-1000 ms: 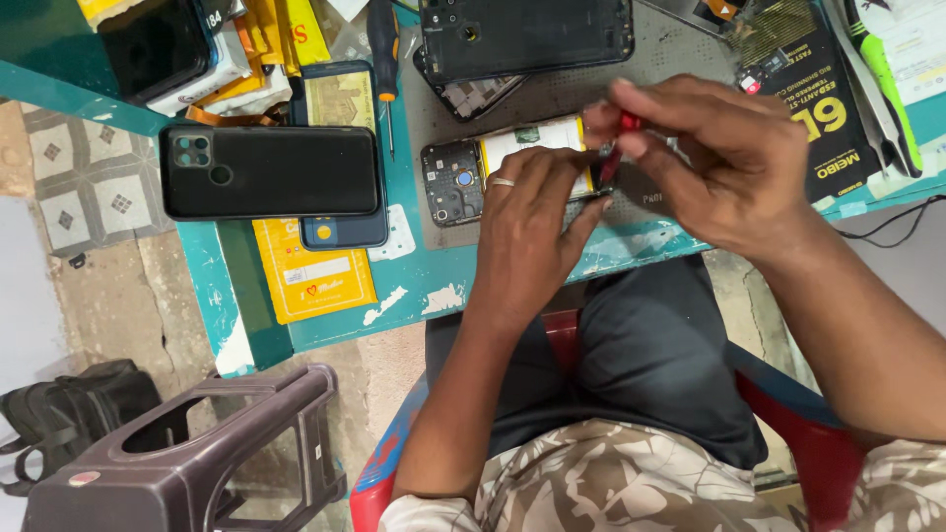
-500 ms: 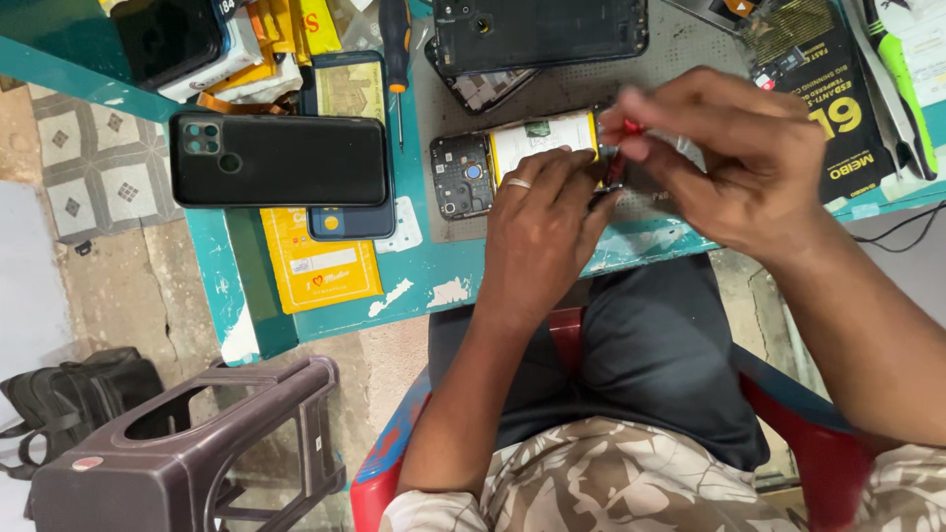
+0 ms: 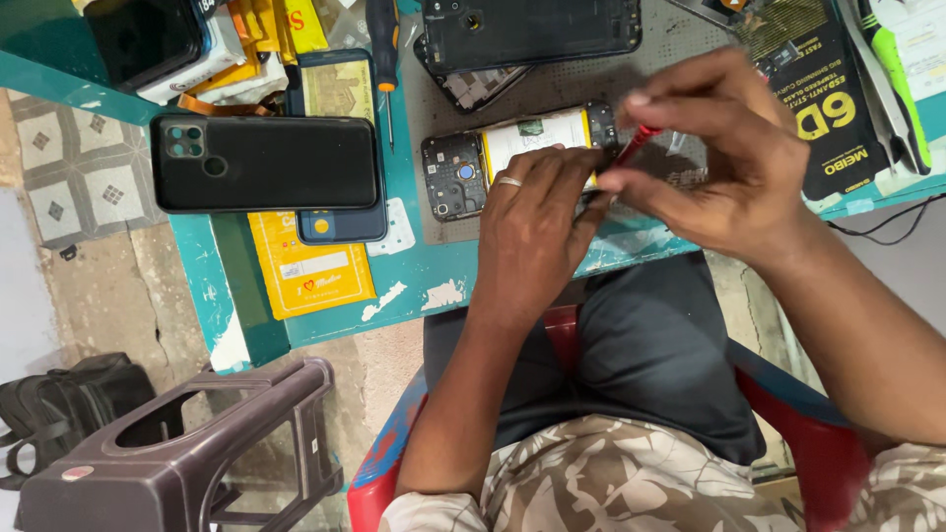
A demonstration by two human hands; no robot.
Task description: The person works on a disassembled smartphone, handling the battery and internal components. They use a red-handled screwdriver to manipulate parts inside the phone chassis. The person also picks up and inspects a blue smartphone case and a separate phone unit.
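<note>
Opened black smartphone with bare circuit board and white-and-yellow battery [image 3: 512, 148], lying flat on grey mat [image 3: 680, 69], upper centre of frame. Likely light, stiff, fragile inside; best gripped by outer frame edges, away from board. Left hand [image 3: 537, 232] pressed down on lower edge, fingers together. Right hand [image 3: 714, 158] pinching slim red-handled tool [image 3: 636, 145] at phone's right end. Black back cover [image 3: 266, 163] upper left, on teal workbench [image 3: 434, 286].
</note>
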